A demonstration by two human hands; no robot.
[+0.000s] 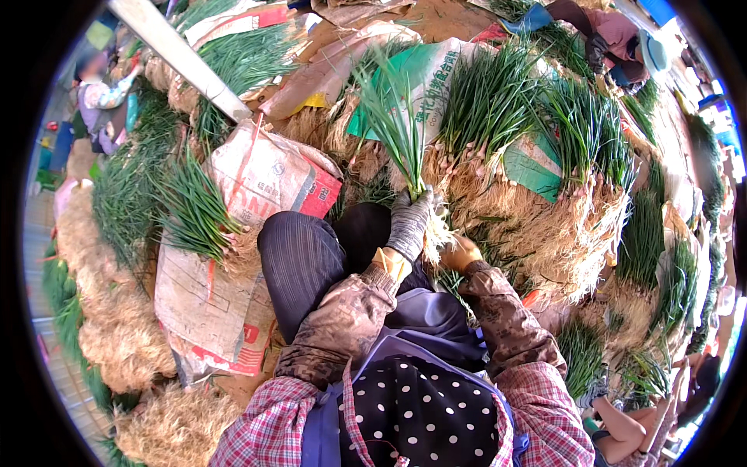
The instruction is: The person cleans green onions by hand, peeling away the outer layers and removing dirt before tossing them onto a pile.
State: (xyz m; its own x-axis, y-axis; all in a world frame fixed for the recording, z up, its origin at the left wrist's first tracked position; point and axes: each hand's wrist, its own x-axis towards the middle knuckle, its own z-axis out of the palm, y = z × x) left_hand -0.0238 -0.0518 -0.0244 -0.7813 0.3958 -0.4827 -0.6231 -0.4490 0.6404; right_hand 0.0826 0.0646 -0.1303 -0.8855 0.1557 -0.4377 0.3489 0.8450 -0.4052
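Gloved left hand [408, 223] is raised and clenched; right hand [459, 253] sits lower beside it, seemingly curled.

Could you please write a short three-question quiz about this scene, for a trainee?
1. True or false: the left hand wears a grey glove.
2. What does the left hand hold upright?
A. a bunch of green onions
B. a knife
C. a sack
3. Where is the right hand working: at the leaf tips or at the roots of the bunch?

Key: 1 true; 2 A; 3 at the roots.
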